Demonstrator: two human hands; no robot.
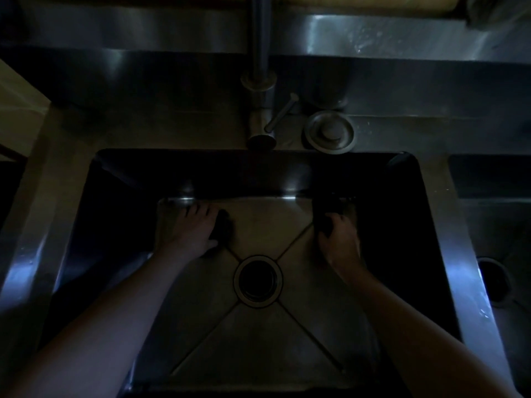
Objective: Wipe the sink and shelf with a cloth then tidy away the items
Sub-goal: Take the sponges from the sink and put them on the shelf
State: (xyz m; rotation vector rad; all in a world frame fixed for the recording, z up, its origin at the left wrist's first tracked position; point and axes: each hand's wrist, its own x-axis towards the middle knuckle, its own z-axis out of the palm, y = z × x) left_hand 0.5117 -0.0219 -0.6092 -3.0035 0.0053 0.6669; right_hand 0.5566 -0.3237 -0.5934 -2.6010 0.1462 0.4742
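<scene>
though gloom hides each grip, left hand [196, 232] and right hand [343, 242] touch dark cloth [223, 228].

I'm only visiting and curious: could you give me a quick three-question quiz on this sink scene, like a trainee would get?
1. True or false: the left hand and right hand are both inside the basin.
2. Where is the round stopper? A) in the drain B) on the ledge beside the tap C) in a hand
3. How many basins show?
Key: 1 true; 2 B; 3 two.
</scene>
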